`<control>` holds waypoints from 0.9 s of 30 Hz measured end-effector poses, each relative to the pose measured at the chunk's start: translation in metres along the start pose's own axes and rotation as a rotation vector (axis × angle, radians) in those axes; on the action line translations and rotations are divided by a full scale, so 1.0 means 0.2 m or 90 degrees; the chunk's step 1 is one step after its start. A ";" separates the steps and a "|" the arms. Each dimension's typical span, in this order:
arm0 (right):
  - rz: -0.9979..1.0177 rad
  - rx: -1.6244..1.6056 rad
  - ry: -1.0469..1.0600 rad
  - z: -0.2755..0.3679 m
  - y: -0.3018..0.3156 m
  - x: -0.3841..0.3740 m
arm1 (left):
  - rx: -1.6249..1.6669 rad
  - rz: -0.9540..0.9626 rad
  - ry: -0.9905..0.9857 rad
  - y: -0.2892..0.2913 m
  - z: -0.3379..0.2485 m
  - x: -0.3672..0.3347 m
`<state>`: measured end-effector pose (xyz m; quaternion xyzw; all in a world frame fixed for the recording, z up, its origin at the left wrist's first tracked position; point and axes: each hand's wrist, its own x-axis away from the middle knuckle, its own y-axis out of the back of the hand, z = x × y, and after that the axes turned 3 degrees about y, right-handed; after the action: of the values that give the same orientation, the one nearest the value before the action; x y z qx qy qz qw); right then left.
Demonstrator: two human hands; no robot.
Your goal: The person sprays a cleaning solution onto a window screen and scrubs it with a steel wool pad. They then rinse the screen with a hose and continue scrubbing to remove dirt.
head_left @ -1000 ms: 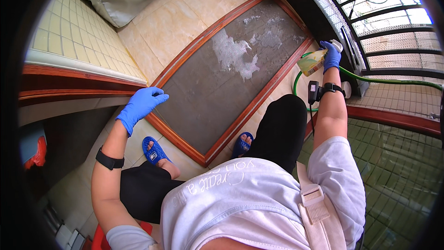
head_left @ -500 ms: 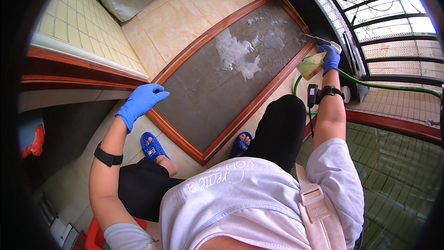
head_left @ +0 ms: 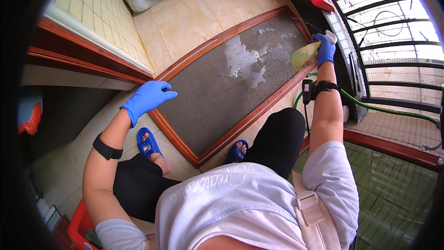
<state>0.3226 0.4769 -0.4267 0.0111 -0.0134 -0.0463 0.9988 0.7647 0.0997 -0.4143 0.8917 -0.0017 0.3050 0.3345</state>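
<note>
Framed screen panel (head_left: 199, 115) lies flat on the tiled floor (head_left: 185, 18) ahead of me, its long axis running from near my left foot (head_left: 150, 146) away to the upper right. White foam (head_left: 240, 58) sits on its far half, to the left of my right hand (head_left: 326, 48), which is the nearer one to that end. My right hand is just beyond the panel's right long edge, its fingers clamped around the neck of a yellow spray bottle (head_left: 305, 56); the bottle's body slants down to the left, overlapping the panel in this view, and its white head shows above my knuckles. How high it is above the mesh, I cannot tell. My left hand (head_left: 150, 97) is by the panel's near left corner, fingers loosely bent and slightly apart from the thumb, with nothing in them; whether they touch the frame, I cannot tell.
</note>
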 end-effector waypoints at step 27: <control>-0.163 0.098 -0.067 -0.17 0.16 -0.04 | -0.070 0.021 -0.014 0.06 0.04 -0.10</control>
<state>0.3191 0.5095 -0.4610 0.0871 -0.0681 -0.1723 0.9788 0.7492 0.0821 -0.4228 0.8751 -0.0368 0.3001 0.3778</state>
